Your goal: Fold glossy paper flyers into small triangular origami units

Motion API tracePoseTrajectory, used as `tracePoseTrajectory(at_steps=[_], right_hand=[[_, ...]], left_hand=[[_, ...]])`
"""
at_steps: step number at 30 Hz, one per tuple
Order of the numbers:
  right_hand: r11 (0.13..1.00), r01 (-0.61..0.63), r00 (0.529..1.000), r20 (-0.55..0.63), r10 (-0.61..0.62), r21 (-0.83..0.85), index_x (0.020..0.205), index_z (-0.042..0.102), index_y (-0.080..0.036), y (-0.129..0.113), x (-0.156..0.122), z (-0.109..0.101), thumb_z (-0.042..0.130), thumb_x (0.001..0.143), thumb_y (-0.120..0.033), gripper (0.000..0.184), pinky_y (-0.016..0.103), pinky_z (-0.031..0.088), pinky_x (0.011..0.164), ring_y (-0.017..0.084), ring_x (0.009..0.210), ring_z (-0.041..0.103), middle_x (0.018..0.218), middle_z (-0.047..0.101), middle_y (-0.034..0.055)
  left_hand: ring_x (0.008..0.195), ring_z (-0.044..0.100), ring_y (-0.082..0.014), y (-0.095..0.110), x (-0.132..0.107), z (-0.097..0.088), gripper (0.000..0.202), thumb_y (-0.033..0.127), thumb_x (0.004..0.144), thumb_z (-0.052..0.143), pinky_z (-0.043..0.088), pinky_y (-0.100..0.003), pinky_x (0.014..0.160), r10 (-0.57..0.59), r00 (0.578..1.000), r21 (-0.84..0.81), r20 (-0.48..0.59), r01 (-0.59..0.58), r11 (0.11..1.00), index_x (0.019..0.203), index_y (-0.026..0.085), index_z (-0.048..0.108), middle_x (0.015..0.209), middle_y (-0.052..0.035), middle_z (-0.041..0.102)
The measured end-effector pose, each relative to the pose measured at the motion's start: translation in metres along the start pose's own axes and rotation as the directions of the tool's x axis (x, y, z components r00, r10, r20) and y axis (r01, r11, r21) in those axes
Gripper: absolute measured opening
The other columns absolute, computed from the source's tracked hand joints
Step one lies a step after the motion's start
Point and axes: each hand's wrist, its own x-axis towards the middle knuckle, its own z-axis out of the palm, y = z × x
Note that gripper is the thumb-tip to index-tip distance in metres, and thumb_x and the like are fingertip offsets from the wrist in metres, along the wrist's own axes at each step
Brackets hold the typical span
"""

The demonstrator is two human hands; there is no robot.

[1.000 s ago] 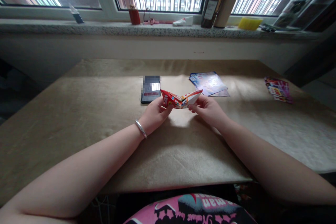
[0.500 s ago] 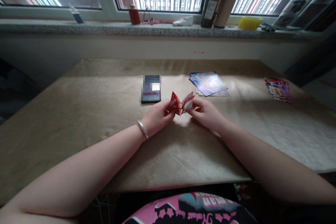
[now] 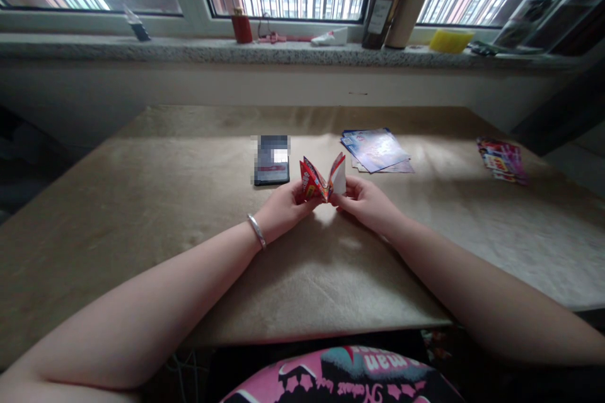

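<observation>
A folded piece of red, printed paper [image 3: 322, 180] stands up in a V shape just above the tan table [image 3: 142, 214]. My left hand [image 3: 282, 209] pinches its left flap, a silver bangle on that wrist. My right hand [image 3: 365, 201] pinches its right, white-backed flap. Both hands are closed on the paper, with the fingertips close together under the fold.
A dark phone [image 3: 273, 160] lies just behind my left hand. A small stack of bluish printed sheets [image 3: 375, 150] lies behind my right hand, and more coloured sheets [image 3: 501, 160] lie far right. The windowsill [image 3: 189, 50] holds a red cup [image 3: 242, 28], a dark jar [image 3: 380, 16] and a yellow sponge [image 3: 450, 41].
My hands have come closer together. The paper, spread wide and nearly flat before, has folded upward into a narrow V with both flaps raised.
</observation>
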Motion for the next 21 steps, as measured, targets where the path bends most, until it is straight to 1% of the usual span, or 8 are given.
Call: tracePoseTrajectory(at_steps=[4,8,12,17,21], right_hand=[[0.999,-0.004,1.000,0.007,0.004,0.037,0.090,0.061,-0.016,0.0002,0.0008,0.0004,0.069,0.068,-0.035,0.030,0.025,0.042,0.059,0.012,0.064,0.056,0.077,0.065,0.0017],[0.999,-0.002,1.000,0.026,0.001,0.054,0.089,0.062,-0.016,0.0003,0.0013,0.0016,0.071,0.068,-0.037,0.032,0.026,0.045,0.064,0.013,0.068,0.059,0.081,0.068,0.0031],[1.000,-0.016,0.999,0.042,0.015,0.015,0.091,0.063,-0.016,0.0004,0.0010,0.0024,0.067,0.072,-0.037,0.029,0.027,0.046,0.066,0.014,0.073,0.060,0.084,0.068,0.0041],[0.998,-0.048,0.998,0.040,0.050,-0.037,0.087,0.065,-0.015,0.0029,0.0013,0.0011,0.065,0.074,-0.036,0.025,0.027,0.045,0.065,0.014,0.069,0.061,0.077,0.068,0.0038],[0.995,-0.059,0.998,0.028,0.061,-0.076,0.085,0.066,-0.015,0.0036,0.0009,0.0006,0.067,0.072,-0.036,0.024,0.027,0.045,0.063,0.015,0.067,0.060,0.074,0.068,0.0042]], left_hand=[[0.081,0.064,-0.0176,0.0035,-0.0007,-0.0013,0.024,0.033,0.078,0.063,0.051,-0.031,0.077,-0.062,0.998,0.085,-0.016,0.063,0.994,0.089,0.012,0.064,0.088,-0.0069,0.069],[0.074,0.064,-0.0151,0.0039,-0.0011,-0.0015,0.022,0.033,0.078,0.062,0.051,-0.026,0.071,-0.089,0.996,0.042,0.000,0.089,0.995,0.085,0.012,0.064,0.082,-0.0059,0.069],[0.069,0.064,-0.0139,0.0026,0.0000,-0.0007,0.023,0.033,0.077,0.063,0.050,-0.024,0.066,-0.103,0.995,0.022,-0.017,0.104,0.994,0.086,0.011,0.064,0.080,-0.0058,0.069],[0.070,0.064,-0.0145,0.0014,0.0007,-0.0002,0.024,0.031,0.074,0.065,0.050,-0.025,0.067,-0.085,0.996,0.018,-0.024,0.086,0.996,0.086,0.011,0.065,0.082,-0.0067,0.069],[0.070,0.064,-0.0151,0.0018,-0.0006,-0.0007,0.027,0.035,0.074,0.066,0.051,-0.026,0.067,-0.101,0.995,-0.006,-0.013,0.101,0.995,0.084,0.011,0.065,0.080,-0.0071,0.070]])
